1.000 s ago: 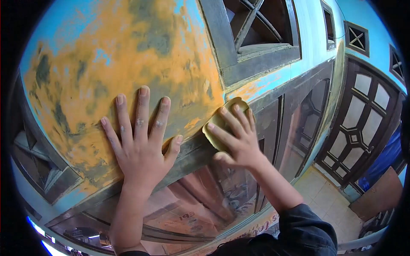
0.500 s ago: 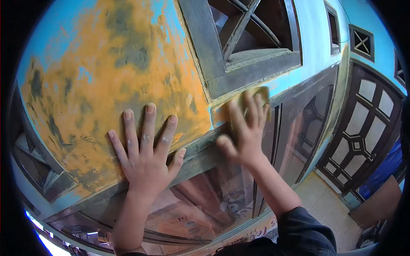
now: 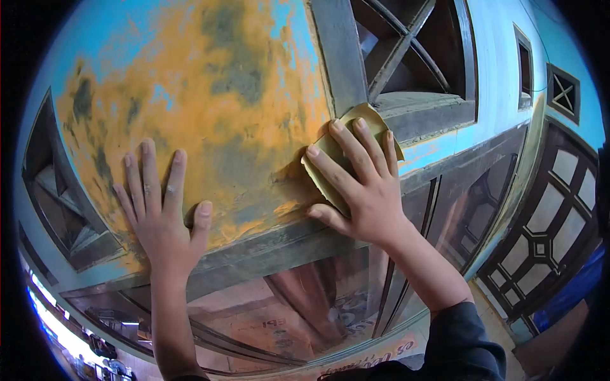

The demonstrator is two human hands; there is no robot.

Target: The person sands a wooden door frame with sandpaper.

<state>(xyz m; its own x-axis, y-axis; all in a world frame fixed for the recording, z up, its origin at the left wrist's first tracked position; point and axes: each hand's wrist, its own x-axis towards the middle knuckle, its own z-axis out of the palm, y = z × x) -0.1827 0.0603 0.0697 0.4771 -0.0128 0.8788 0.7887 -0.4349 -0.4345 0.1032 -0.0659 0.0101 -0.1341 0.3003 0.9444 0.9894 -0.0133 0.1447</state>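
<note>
My right hand (image 3: 372, 197) lies with fingers spread over a sheet of tan sandpaper (image 3: 333, 178), pressing it to the wall beside the lower corner of the window frame. The sheet's edges curl out past the fingertips, and the middle is hidden beneath the hand. On the left, my left hand (image 3: 162, 219) rests flat on the wall with fingers apart, holding nothing; pale dust marks its knuckles. Between and above both hands, the wall surface (image 3: 190, 114) is patchy orange and grey, with turquoise paint around it.
A dark window frame (image 3: 416, 117) with crossed bars juts out at the upper right. Below runs a dark wooden ledge (image 3: 254, 254) above glass panels (image 3: 279, 311). Another barred opening (image 3: 63, 197) is at far left. At right stands a dark panelled door (image 3: 540, 247).
My right hand and the sandpaper have shifted left along the wall, from the strip under the window to the patchy area. My left hand has also slid left. The view has turned slightly.
</note>
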